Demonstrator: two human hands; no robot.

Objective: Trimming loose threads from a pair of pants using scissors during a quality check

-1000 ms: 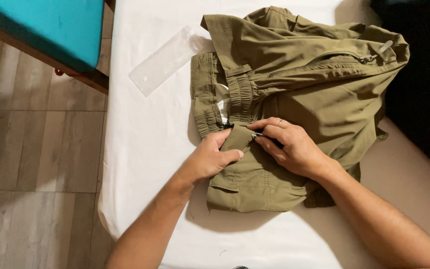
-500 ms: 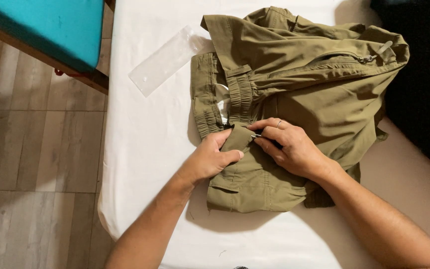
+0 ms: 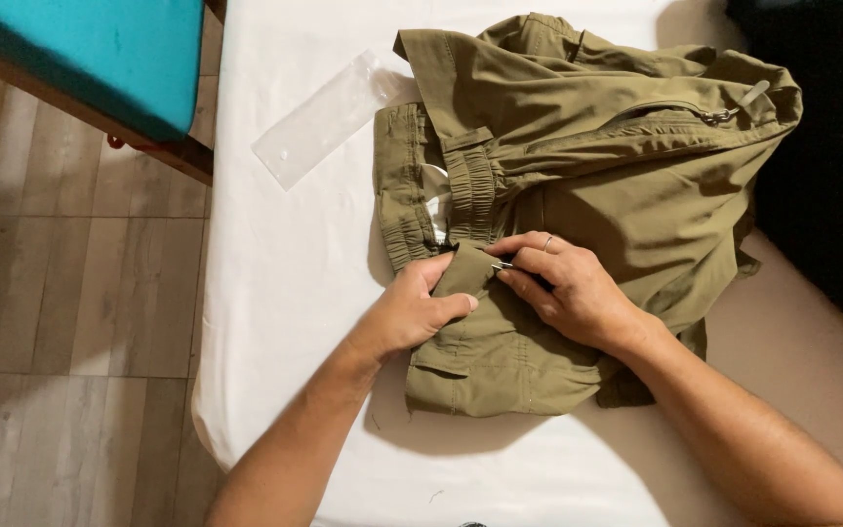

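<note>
A crumpled olive-green garment (image 3: 617, 156) with elastic cuffs and a zip lies on a white-covered table (image 3: 285, 293). My left hand (image 3: 412, 312) pinches a raised fold of its fabric near the lower left part. My right hand (image 3: 573, 293), with a ring on one finger, rests on the garment right beside that fold. Its fingertips hold a thin, small tool (image 3: 505, 264) whose tip touches the fold. I cannot tell what kind of tool it is.
A clear plastic sleeve (image 3: 324, 117) lies on the table to the upper left of the garment. A teal padded bench (image 3: 80, 59) stands over the wooden floor (image 3: 60, 322) at the left. Dark cloth (image 3: 831, 156) fills the right edge.
My left hand has drawn the fabric fold up a little higher and my right fingertips have closed in on it. The garment has otherwise stayed put.
</note>
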